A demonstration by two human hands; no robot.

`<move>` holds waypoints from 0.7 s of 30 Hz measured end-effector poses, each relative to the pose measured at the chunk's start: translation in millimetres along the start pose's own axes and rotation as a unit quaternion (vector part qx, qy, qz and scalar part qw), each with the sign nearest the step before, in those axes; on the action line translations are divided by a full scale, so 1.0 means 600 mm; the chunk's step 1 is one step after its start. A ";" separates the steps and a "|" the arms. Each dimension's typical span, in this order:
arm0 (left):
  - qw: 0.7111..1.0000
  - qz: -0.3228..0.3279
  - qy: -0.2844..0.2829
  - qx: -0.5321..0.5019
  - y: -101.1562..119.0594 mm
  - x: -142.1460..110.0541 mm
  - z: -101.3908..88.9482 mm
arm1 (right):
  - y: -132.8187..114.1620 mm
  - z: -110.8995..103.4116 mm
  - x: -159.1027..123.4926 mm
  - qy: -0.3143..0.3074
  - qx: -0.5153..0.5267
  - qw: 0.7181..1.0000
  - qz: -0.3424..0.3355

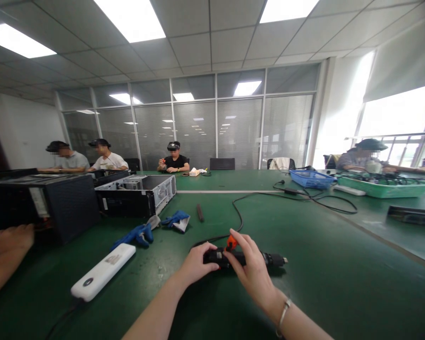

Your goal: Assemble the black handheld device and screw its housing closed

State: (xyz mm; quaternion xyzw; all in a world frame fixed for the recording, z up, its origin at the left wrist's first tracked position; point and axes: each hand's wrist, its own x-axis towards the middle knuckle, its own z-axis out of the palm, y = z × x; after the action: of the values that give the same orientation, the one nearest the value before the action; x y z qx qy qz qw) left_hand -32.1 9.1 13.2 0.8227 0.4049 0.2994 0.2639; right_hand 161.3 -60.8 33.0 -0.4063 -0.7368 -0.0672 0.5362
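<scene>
A black corded power tool, which looks like an electric screwdriver (274, 259), lies across the green table in front of me with its metal tip to the right. My left hand (199, 260) grips its rear end between thumb and fingers. Over the tool's middle, my right hand (250, 262) holds a small orange and black piece (231, 242) between thumb and fingers. Whether that piece is fixed to the tool I cannot tell. Part of the tool's body is hidden behind my right hand.
A white power strip (104, 271), blue gloves (140, 234) and a dark bar (200, 213) lie to the left. Beyond stand an open computer case (127, 200) and a black case (76, 205), with another person's hand (12, 243) beside it. Blue (311, 180) and green baskets (389, 189) stand right.
</scene>
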 end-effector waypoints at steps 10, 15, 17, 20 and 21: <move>1.000 -0.004 0.002 -0.005 0.000 0.001 0.001 | 0.003 0.000 -0.003 0.014 -0.006 1.000 -0.013; 1.000 -0.002 -0.002 -0.001 0.001 0.001 0.000 | 0.010 0.002 -0.003 0.016 -0.003 1.000 0.008; 1.000 -0.004 0.000 0.004 0.001 0.001 0.000 | 0.006 0.001 -0.003 0.002 0.013 1.000 0.017; 1.000 -0.002 -0.001 0.005 0.003 0.000 -0.002 | -0.004 -0.001 -0.003 -0.012 0.024 0.999 0.024; 1.000 -0.001 -0.002 0.004 0.004 0.000 -0.002 | -0.007 -0.002 -0.003 -0.010 0.018 1.000 0.023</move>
State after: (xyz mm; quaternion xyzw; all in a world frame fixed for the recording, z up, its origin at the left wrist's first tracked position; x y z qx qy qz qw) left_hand -32.0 8.1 15.4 0.8238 0.4063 0.2961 0.2618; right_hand 159.7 -65.1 33.4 -0.4142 -0.7337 -0.0375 0.5373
